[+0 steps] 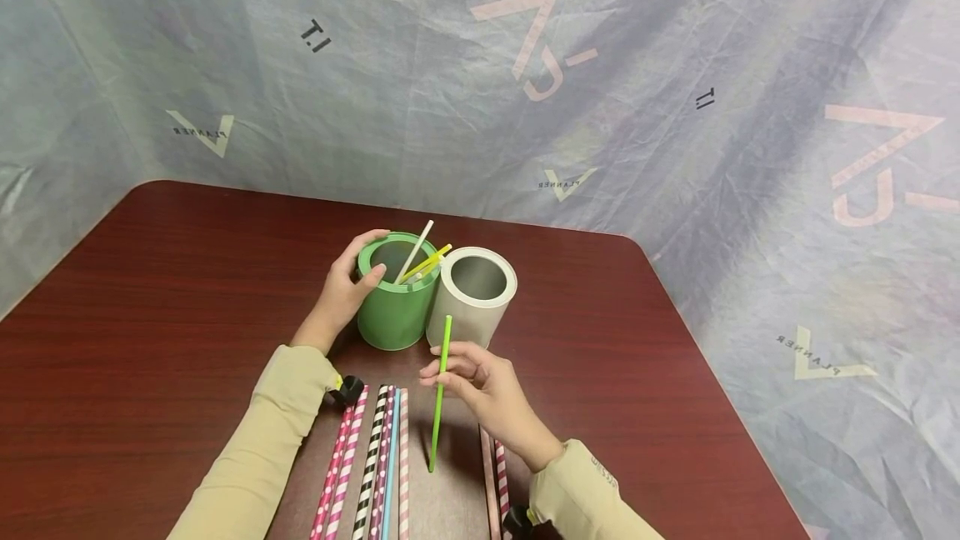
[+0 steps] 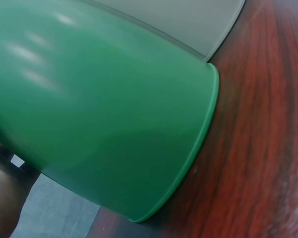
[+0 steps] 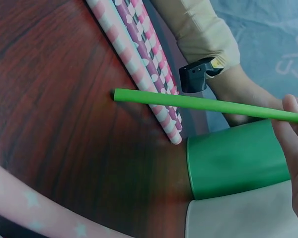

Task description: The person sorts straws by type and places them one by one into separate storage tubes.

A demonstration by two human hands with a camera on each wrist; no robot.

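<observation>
My left hand point(image 1: 341, 294) grips the green can point(image 1: 393, 315) near its top, the thumb over the rim and fingers round the far side. A white straw point(image 1: 414, 252) and yellow straws point(image 1: 429, 262) lean inside that can. Between the thumb and fingers of my right hand point(image 1: 487, 390) a plain green straw point(image 1: 439, 407) is pinched. It stands nearly upright in the head view, in front of the white can point(image 1: 474, 319), which touches the green can. In the right wrist view, the lower end of the green straw point(image 3: 188, 102) shows above the table.
Patterned paper straws point(image 1: 360, 465) and a light blue straw point(image 1: 392, 465) lie side by side between my forearms. A pinkish straw point(image 1: 489, 473) and a striped straw point(image 1: 502, 469) lie under my right wrist. A printed cloth point(image 1: 420, 90) hangs behind the dark red table point(image 1: 187, 315).
</observation>
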